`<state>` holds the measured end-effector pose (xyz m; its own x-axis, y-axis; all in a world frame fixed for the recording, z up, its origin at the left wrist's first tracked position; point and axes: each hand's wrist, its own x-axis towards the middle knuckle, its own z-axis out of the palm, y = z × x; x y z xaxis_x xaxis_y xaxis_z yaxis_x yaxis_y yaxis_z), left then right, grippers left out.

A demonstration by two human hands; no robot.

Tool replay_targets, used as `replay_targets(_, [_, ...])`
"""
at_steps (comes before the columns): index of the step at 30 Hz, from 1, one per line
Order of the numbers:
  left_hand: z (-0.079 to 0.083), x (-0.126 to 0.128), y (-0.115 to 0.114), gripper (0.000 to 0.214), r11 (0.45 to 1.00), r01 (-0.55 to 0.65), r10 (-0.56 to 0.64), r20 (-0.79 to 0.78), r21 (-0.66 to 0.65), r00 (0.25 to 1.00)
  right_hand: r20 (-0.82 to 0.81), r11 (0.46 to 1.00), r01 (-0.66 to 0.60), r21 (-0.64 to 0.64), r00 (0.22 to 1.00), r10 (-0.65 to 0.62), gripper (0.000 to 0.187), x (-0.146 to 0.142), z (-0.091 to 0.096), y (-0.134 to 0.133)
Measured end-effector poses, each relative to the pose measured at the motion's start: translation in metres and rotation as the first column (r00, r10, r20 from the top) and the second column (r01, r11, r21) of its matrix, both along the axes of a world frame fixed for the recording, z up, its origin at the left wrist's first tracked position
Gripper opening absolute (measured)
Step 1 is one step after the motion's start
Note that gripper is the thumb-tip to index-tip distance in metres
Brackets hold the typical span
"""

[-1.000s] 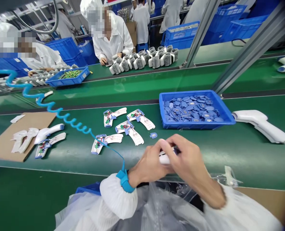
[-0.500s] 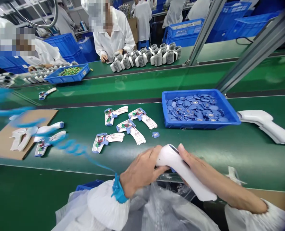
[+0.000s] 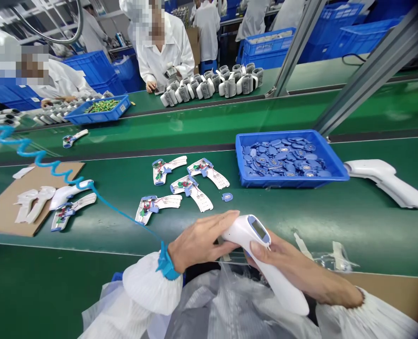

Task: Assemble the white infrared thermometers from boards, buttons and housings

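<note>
Head view: down onto a green conveyor belt, forearms in gathered white cuffs along the bottom edge.

Left hand: open, fingers nearly straight and together, resting against the head of the thermometer; firmness of contact impossible to tell.

Right hand: closed around the handle, firm hold on the thermometer.

Thermometer: white, handheld, held between both hands over the belt's near edge; tilted, head up and left, handle down and right, display blue-framed and facing up.

Left wrist: blue strap, with a thin blue cord running to a coiled section at far left.

Just below the hands: clear plastic bag.

Belt, middle: four open shells with circuit boards, lying apart; small blue part beside them.

Belt, right: blue tray heaped with blue parts; another white thermometer beyond it.

Belt, left: cardboard sheet bearing white shells, with a further thermometer at its edge.

Far belt: co-worker, one hand near a row of white-and-grey units.
</note>
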<state>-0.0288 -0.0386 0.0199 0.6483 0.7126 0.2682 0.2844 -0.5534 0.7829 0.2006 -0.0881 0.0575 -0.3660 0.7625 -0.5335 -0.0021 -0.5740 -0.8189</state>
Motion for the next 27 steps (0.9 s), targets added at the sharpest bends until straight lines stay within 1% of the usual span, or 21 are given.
replay_targets(2, [0.001, -0.002, -0.004, 0.052, 0.996, 0.021, -0.015, -0.071, 0.086, 0.997, 0.025, 0.989, -0.149, 0.008, 0.989, 0.149, 0.072, 0.006, -0.005, 0.002])
replay_targets(4, [0.002, -0.005, -0.007, 0.052, 0.997, 0.039, -0.03, -0.126, 0.068, 0.992, -0.017, 0.961, -0.277, -0.001, 0.961, 0.277, 0.08, 0.014, -0.015, 0.004])
replay_targets(5, [0.003, -0.006, -0.008, 0.053, 0.998, 0.045, -0.039, -0.136, 0.043, 0.99, -0.069, 0.954, -0.298, -0.021, 0.953, 0.296, 0.084, 0.017, -0.02, 0.003])
replay_targets(7, [0.003, -0.008, -0.009, 0.054, 0.999, 0.053, -0.05, -0.15, 0.014, 0.987, -0.177, 0.962, -0.263, -0.072, 0.953, 0.247, 0.087, 0.019, -0.03, 0.001])
replay_targets(9, [0.004, -0.008, -0.009, 0.053, 0.999, 0.05, -0.046, -0.165, 0.021, 0.985, -0.202, 0.973, -0.204, -0.105, 0.963, 0.18, 0.08, 0.016, -0.033, -0.001])
replay_targets(10, [0.005, -0.007, -0.008, 0.053, 0.998, 0.053, -0.049, -0.16, 0.015, 0.986, -0.178, 0.975, -0.2, -0.095, 0.967, 0.182, 0.075, 0.014, -0.032, -0.001])
replay_targets(11, [0.006, -0.006, -0.008, 0.054, 0.999, 0.052, -0.053, -0.146, -0.013, 0.988, -0.141, 0.974, -0.219, -0.059, 0.968, 0.209, 0.07, 0.011, -0.03, 0.0])
replay_targets(13, [0.01, -0.003, -0.007, 0.056, 0.99, 0.031, -0.05, -0.129, -0.14, 0.99, -0.041, 0.957, -0.284, 0.059, 0.957, 0.286, 0.062, 0.008, -0.021, 0.003])
replay_targets(15, [0.015, 0.001, -0.006, 0.054, 0.957, -0.037, -0.009, -0.155, -0.289, 0.988, 0.087, 0.923, -0.332, 0.193, 0.943, 0.321, 0.056, 0.006, -0.014, 0.007])
replay_targets(17, [0.019, 0.005, -0.007, 0.052, 0.911, -0.126, 0.049, -0.201, -0.393, 0.978, 0.224, 0.896, -0.342, 0.282, 0.932, 0.285, 0.05, 0.007, -0.008, 0.01])
replay_targets(19, [0.019, 0.009, -0.009, 0.052, 0.883, -0.178, 0.109, -0.179, -0.434, 0.978, 0.28, 0.901, -0.316, 0.296, 0.931, 0.234, 0.052, 0.009, -0.006, 0.01])
replay_targets(20, [0.017, 0.011, -0.01, 0.053, 0.886, -0.191, 0.144, -0.14, -0.422, 0.98, 0.268, 0.919, -0.292, 0.266, 0.938, 0.22, 0.057, 0.011, -0.005, 0.009])
replay_targets(21, [0.014, 0.012, -0.012, 0.055, 0.904, -0.2, 0.175, -0.101, -0.377, 0.979, 0.245, 0.941, -0.262, 0.214, 0.947, 0.208, 0.063, 0.013, -0.004, 0.007])
replay_targets(23, [0.005, 0.011, -0.017, 0.054, 0.954, -0.217, 0.208, -0.066, -0.207, 0.976, 0.206, 0.97, -0.212, 0.116, 0.961, 0.185, 0.072, 0.015, -0.002, 0.003])
replay_targets(24, [-0.001, 0.01, -0.019, 0.053, 0.971, -0.214, 0.207, -0.076, -0.11, 0.975, 0.208, 0.975, -0.197, 0.105, 0.963, 0.172, 0.074, 0.016, -0.002, 0.0])
replay_targets(25, [-0.006, 0.009, -0.022, 0.05, 0.98, -0.198, 0.194, -0.102, -0.031, 0.976, 0.219, 0.973, -0.195, 0.121, 0.962, 0.166, 0.075, 0.016, -0.002, -0.002])
replay_targets(26, [-0.011, 0.007, -0.024, 0.047, 0.984, -0.179, 0.179, -0.13, 0.016, 0.975, 0.226, 0.966, -0.211, 0.152, 0.959, 0.173, 0.075, 0.015, -0.002, -0.004])
replay_targets(27, [-0.015, 0.005, -0.025, 0.045, 0.985, -0.166, 0.169, -0.143, 0.037, 0.975, 0.222, 0.954, -0.235, 0.184, 0.956, 0.193, 0.075, 0.014, -0.002, -0.007])
